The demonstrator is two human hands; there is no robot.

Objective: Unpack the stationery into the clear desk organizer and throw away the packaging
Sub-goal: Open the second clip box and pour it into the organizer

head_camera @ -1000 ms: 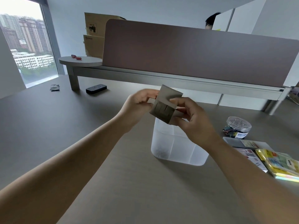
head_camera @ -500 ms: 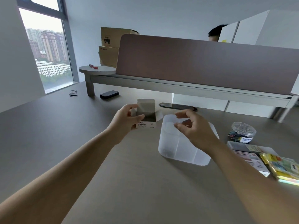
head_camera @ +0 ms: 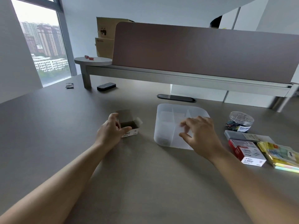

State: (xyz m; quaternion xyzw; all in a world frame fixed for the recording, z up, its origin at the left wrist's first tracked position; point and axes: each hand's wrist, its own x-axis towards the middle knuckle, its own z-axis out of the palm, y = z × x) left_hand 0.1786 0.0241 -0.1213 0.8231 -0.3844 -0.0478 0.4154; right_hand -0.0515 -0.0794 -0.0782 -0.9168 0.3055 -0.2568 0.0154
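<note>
My left hand (head_camera: 111, 133) grips a small open cardboard box (head_camera: 129, 126), white with a red label, its lid flap standing up, resting on the grey desk. The clear desk organizer (head_camera: 166, 125), frosted and split into compartments, stands to the right of the box. My right hand (head_camera: 199, 135) hovers over the organizer's right half with fingers spread and nothing in them. At the far right lie a round clear tub of coloured clips (head_camera: 240, 122), a grey flat pack (head_camera: 237, 136), a red and white staple box (head_camera: 247, 152) and yellow sticky-note packs (head_camera: 279, 155).
A brown divider panel (head_camera: 202, 50) on a raised shelf runs across the back of the desk. A black remote (head_camera: 106, 86), a small dark packet (head_camera: 69, 85) and a black cable slot (head_camera: 176, 98) lie behind. Cardboard cartons (head_camera: 105, 38) stand by the window. A person's head shows over the divider.
Both hands held the small box up over the organizer; the left hand has since lowered it onto the desk to the left. The right hand let go and dropped over the organizer.
</note>
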